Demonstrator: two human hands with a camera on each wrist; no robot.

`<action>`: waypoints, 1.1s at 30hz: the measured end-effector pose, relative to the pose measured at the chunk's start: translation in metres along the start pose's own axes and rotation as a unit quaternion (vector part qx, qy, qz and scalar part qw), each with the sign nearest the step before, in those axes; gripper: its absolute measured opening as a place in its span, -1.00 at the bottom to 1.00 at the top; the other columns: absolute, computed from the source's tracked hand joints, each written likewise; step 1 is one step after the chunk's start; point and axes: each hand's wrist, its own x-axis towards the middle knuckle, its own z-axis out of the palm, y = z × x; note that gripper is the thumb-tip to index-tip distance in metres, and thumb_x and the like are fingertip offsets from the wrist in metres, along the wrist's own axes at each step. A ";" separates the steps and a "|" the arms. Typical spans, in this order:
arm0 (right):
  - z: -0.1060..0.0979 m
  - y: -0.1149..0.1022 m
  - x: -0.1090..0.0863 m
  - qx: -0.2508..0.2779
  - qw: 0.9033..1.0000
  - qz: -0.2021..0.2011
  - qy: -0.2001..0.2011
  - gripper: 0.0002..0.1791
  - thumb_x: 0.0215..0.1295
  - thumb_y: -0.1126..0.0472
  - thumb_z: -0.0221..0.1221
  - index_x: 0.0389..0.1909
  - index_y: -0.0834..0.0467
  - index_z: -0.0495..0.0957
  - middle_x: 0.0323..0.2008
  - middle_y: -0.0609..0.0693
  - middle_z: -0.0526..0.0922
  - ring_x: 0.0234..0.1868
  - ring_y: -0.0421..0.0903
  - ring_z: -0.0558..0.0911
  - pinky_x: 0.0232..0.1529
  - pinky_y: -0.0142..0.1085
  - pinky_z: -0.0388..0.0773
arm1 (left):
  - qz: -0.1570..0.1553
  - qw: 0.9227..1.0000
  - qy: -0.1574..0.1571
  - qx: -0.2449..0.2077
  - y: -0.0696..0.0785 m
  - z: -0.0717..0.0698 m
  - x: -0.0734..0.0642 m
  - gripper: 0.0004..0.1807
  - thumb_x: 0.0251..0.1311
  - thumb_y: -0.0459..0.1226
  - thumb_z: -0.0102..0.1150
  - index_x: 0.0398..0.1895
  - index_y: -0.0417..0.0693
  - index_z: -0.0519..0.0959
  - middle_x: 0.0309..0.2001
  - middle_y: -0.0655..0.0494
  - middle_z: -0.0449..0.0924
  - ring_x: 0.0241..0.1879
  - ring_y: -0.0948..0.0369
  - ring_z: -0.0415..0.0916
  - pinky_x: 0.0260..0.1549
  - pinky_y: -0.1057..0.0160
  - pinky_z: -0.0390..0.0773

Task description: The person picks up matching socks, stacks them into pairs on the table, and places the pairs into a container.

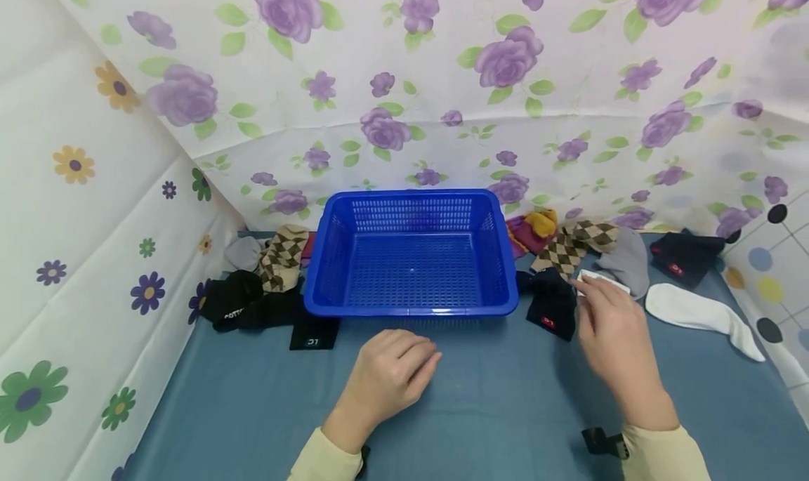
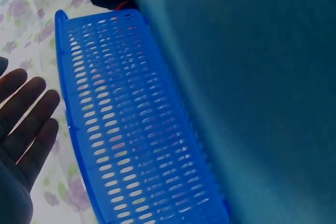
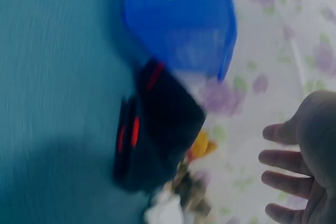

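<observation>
A blue plastic basket (image 1: 412, 311) stands at the middle of the table, its floor bare. My left hand (image 1: 393, 369) hovers in front of the basket's near side; in the left wrist view its fingers (image 2: 32, 114) are loosely extended and hold nothing. Over the socks on the right is my right hand (image 1: 613, 333), nearest a dark navy sock (image 1: 551, 311) with a red label and a small white piece (image 1: 600, 282) partly behind the fingers. The right wrist view shows this hand's fingers (image 3: 286, 186) spread and holding nothing, with the navy sock (image 3: 168, 124) close by.
Left of the basket lie black socks (image 1: 237, 302), a checked sock (image 1: 282, 256) and a grey one (image 1: 243, 253). To its right are a maroon and yellow sock (image 1: 534, 229), a checked sock (image 1: 562, 249), a grey sock (image 1: 626, 260), another navy sock (image 1: 682, 256) and a white sock (image 1: 701, 312).
</observation>
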 end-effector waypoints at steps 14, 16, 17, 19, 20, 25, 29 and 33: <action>0.037 0.067 -0.007 -0.059 0.955 0.153 -0.247 -0.35 0.31 0.13 0.07 0.39 0.16 0.13 0.32 0.45 0.13 0.24 0.46 0.21 0.13 0.34 0.16 | -0.092 0.976 -0.189 0.057 -0.002 0.015 -0.014 -0.79 0.20 -0.02 0.14 -0.26 0.13 0.67 -0.26 0.29 0.64 -0.19 0.30 0.53 -0.18 0.19 0.54; 0.037 0.065 -0.009 -0.075 0.951 0.167 -0.250 -0.41 0.28 0.08 0.11 0.28 0.22 0.28 0.22 0.45 0.25 0.15 0.43 0.32 0.05 0.31 0.26 | -0.107 0.967 -0.222 0.070 -0.002 0.014 -0.013 -0.78 0.20 -0.01 0.15 -0.24 0.13 0.67 -0.25 0.27 0.65 -0.18 0.27 0.54 -0.14 0.15 0.53; 0.036 0.065 -0.011 -0.082 0.950 0.172 -0.249 -0.46 0.26 0.08 0.14 0.20 0.25 0.35 0.16 0.45 0.32 0.09 0.41 0.37 0.00 0.29 0.31 | -0.114 0.962 -0.237 0.075 -0.001 0.013 -0.012 -0.77 0.21 0.00 0.14 -0.24 0.13 0.66 -0.25 0.26 0.65 -0.18 0.27 0.54 -0.14 0.13 0.53; 0.034 0.065 -0.013 -0.093 0.950 0.181 -0.239 -0.55 0.22 0.10 0.17 0.03 0.29 0.47 0.02 0.42 0.45 -0.08 0.34 0.49 -0.18 0.21 0.42 | -0.124 0.955 -0.258 0.083 -0.001 0.010 -0.011 -0.77 0.20 0.00 0.15 -0.23 0.12 0.66 -0.25 0.25 0.65 -0.18 0.25 0.56 -0.13 0.11 0.53; 0.032 0.065 -0.014 -0.095 0.949 0.187 -0.235 -0.60 0.20 0.11 0.19 -0.04 0.30 0.51 -0.06 0.39 0.50 -0.19 0.28 0.54 -0.28 0.15 0.44 | -0.129 0.951 -0.266 0.086 -0.001 0.009 -0.010 -0.76 0.20 0.00 0.15 -0.24 0.12 0.66 -0.25 0.25 0.66 -0.19 0.25 0.56 -0.14 0.10 0.53; 0.022 0.066 -0.019 -0.085 0.945 0.213 -0.233 -0.72 0.13 0.16 0.19 -0.26 0.30 0.60 -0.48 0.18 0.62 -0.53 -0.01 0.49 -0.59 -0.19 0.35 | -0.137 0.945 -0.285 0.090 -0.001 0.005 -0.008 -0.77 0.20 0.00 0.15 -0.25 0.11 0.65 -0.28 0.24 0.65 -0.22 0.24 0.56 -0.18 0.11 0.53; 0.012 0.059 -0.021 -0.063 0.942 0.232 -0.233 -0.71 0.10 0.11 0.21 -0.31 0.28 0.60 -0.54 0.11 0.61 -0.58 -0.09 0.46 -0.65 -0.29 0.31 | -0.130 0.946 -0.285 0.088 -0.002 0.001 -0.003 -0.77 0.20 -0.01 0.15 -0.26 0.10 0.65 -0.29 0.24 0.65 -0.23 0.24 0.56 -0.18 0.12 0.53; -0.001 0.037 -0.014 -0.036 0.952 0.227 -0.204 -0.72 0.07 0.07 0.23 -0.37 0.24 0.62 -0.65 0.03 0.58 -0.66 -0.13 0.44 -0.71 -0.31 0.30 | -0.121 0.951 -0.275 0.076 -0.003 -0.002 0.003 -0.76 0.22 -0.01 0.13 -0.22 0.11 0.65 -0.25 0.25 0.65 -0.19 0.26 0.56 -0.14 0.14 0.53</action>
